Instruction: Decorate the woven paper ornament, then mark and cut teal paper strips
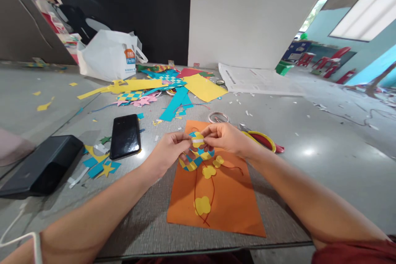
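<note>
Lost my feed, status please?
Left hand and right hand both pinch a white strip. Woven paper piece beneath, on orange sheet. Scissors near right wrist.

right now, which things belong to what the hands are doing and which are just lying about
In use: left hand, right hand, woven paper piece, white strip, orange sheet, yellow flowers.
Lying about: phone, black case, white bag, tape roll, paper scraps.

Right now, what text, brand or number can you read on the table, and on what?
"Fmlei", roughly, under an orange logo on the white bag; blurred, unsure.
White printed sheets: dark print line, too small to read.
Black phone, woven paper piece pinched by left hand and right hand: no text.
</note>
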Demonstrator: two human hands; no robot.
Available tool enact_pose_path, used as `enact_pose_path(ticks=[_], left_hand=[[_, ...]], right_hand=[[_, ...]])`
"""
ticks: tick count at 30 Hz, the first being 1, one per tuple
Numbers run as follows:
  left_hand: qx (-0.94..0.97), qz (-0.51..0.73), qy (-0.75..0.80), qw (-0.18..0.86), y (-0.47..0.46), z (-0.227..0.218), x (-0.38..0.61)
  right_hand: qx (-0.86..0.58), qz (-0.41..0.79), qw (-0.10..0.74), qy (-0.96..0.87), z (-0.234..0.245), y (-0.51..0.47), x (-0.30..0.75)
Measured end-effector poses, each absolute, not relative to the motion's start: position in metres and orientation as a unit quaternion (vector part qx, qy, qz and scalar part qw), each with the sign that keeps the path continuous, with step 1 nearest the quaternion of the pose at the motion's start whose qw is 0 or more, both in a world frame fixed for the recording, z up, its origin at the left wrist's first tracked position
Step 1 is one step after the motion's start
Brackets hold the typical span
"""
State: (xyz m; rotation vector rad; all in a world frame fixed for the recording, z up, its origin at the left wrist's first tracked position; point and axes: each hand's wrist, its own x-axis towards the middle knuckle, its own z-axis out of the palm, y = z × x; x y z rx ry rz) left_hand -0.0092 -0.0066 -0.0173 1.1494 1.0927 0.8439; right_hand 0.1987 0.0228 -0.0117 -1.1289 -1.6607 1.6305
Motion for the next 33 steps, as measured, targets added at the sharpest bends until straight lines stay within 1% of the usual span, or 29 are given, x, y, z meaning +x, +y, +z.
enact_pose_path(ticks=[4,10,12,15,17,20,23,33], left_hand=[[0.488,0.359,0.469,0.643,-0.008,-0.019,-0.009],[0.481,0.375,0.483,0.628,-0.009,-0.023,-0.008],[0.477,0.381,0.490,0.623,-0.009,-0.023,-0.007],[0.477,0.384,0.503,0.611,-0.010,-0.020,-0.006],[0.483,0.384,0.510,0.599,-0.011,-0.020,-0.006],[0.492,0.384,0.520,0.583,-0.013,-0.019,-0.004],[0.502,0.377,0.531,0.570,-0.014,-0.018,-0.003],[0.548,0.368,0.533,0.529,-0.018,-0.019,-0.002]], right_hand=[[-0.434,0.594,0.300,-0.607,-0.011,0.022,0.196],[-0.442,0.572,0.295,-0.625,-0.017,0.020,0.193],[-0.455,0.506,0.319,-0.660,-0.017,0.018,0.192],[-0.454,0.316,0.385,-0.739,-0.014,0.011,0.191],[-0.411,0.211,0.395,-0.794,-0.011,0.006,0.189],[-0.340,0.107,0.350,-0.866,-0.010,-0.001,0.187],[-0.321,0.036,0.295,-0.899,-0.013,-0.002,0.185],[-0.317,-0.026,0.237,-0.918,-0.015,-0.003,0.186]])
